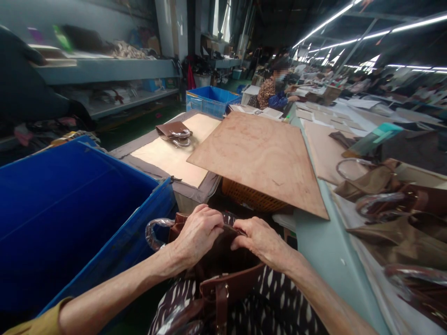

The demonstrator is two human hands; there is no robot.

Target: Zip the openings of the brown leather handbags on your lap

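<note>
A brown handbag [237, 280] rests on my lap with its mouth open towards me. One of its handles, wrapped in clear plastic, sticks out at the left; another lies near my lap. My left hand [202, 228] has its fingers curled over the bag's far rim. Close beside it, my right hand [256, 239] pinches the same rim between thumb and fingers. The dark inside of the bag shows below both hands. My fingertips on the rim are partly hidden.
A large blue bin [70, 209] stands at my left. Ahead, a brown board [261, 158] lies over an orange basket [251, 195]. A small brown bag [174, 131] sits on a padded table. Several handbags [398, 228] lie on the right-hand bench [324, 251]. A co-worker [270, 93] sits farther ahead.
</note>
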